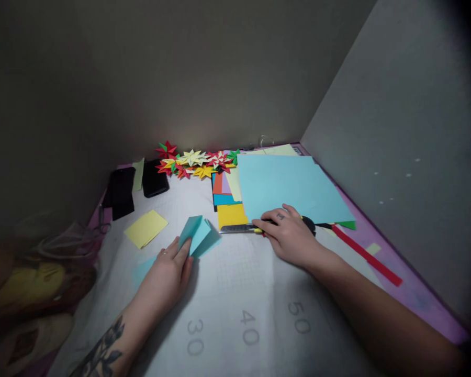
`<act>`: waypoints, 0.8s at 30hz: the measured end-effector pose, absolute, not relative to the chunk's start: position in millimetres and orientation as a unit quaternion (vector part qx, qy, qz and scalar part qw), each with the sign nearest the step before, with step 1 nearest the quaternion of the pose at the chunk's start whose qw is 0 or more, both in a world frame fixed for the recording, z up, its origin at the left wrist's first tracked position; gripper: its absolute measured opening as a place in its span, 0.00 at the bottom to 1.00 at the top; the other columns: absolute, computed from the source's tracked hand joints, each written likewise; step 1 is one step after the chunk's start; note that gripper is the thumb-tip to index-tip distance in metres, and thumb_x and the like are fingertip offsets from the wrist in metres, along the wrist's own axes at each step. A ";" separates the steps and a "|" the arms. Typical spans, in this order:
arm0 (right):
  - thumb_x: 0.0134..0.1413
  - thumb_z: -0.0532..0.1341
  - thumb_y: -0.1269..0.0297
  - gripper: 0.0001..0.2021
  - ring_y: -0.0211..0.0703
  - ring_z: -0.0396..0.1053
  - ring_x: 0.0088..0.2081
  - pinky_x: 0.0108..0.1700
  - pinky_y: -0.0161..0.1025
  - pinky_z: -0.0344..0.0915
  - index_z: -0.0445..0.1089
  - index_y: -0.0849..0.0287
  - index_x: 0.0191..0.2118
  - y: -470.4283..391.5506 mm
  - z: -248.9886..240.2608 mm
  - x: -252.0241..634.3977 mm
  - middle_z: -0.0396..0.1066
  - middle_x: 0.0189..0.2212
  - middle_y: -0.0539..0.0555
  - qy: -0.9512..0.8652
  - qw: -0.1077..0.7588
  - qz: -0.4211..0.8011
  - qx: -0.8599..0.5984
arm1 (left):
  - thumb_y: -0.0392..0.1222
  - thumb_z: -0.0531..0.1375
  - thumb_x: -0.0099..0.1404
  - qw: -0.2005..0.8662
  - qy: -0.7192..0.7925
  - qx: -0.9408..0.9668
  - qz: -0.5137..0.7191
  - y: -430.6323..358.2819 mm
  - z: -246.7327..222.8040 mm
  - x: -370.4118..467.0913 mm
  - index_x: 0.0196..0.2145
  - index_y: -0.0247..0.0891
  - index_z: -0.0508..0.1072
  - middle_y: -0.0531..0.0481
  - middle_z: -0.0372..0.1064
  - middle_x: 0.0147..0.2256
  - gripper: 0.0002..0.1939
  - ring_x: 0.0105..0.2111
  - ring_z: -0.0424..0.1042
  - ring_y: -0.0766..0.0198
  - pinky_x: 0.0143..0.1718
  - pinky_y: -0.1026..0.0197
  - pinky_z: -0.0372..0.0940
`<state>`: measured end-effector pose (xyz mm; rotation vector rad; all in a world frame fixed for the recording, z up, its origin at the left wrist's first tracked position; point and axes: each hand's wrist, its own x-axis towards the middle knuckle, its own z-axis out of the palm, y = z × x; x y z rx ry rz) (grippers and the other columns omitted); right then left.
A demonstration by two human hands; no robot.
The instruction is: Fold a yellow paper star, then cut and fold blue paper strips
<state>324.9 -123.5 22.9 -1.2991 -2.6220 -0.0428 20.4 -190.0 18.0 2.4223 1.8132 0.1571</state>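
Note:
My left hand [170, 269] pinches a folded light-blue paper [198, 236] between thumb and fingers, its flaps standing partly raised. Another light-blue paper piece [142, 272] lies flat, partly under that hand. My right hand [288, 233] is closed over a pair of scissors [235, 228] with black and yellow handles. The blades point left, across the lower edge of a yellow paper sheet [231, 215]. Most of the handle is hidden by my fingers. Just beyond that hand lies a large light-blue sheet [286, 186]. A folded pale-yellow paper [146, 229] rests to the left.
Folded paper stars [194, 158] in several colours line the back. Two black phone-like objects [156, 179] lie at the back left. A red paper strip [367, 255] lies at right. Printed numbers mark the white table cover [215, 303]. Walls close in behind and at right.

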 end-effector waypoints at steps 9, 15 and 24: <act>0.52 0.55 0.76 0.21 0.47 0.63 0.43 0.56 0.56 0.47 0.69 0.52 0.51 -124.8 18.7 323.2 0.70 0.41 0.56 -0.891 0.122 -0.010 -0.437 | 0.41 0.42 0.66 0.088 0.615 0.783 0.028 -189.9 26.8 23.6 0.56 0.27 0.63 0.34 0.70 0.39 0.25 0.37 0.72 0.53 0.38 0.51 0.67; 0.53 0.55 0.75 0.20 0.47 0.63 0.44 0.55 0.54 0.50 0.68 0.54 0.52 -127.4 18.2 321.1 0.69 0.42 0.57 -0.871 0.201 -0.022 -0.447 | 0.41 0.44 0.66 0.071 0.610 0.788 0.045 -190.7 22.4 23.1 0.56 0.29 0.63 0.36 0.71 0.38 0.24 0.38 0.72 0.52 0.39 0.50 0.67; 0.51 0.55 0.76 0.23 0.48 0.62 0.44 0.54 0.54 0.51 0.66 0.52 0.53 -132.4 18.0 312.8 0.68 0.42 0.57 -0.871 0.230 -0.033 -0.432 | 0.42 0.45 0.66 0.080 0.616 0.783 0.027 -191.0 22.3 25.7 0.56 0.27 0.63 0.34 0.70 0.42 0.24 0.43 0.70 0.48 0.41 0.47 0.66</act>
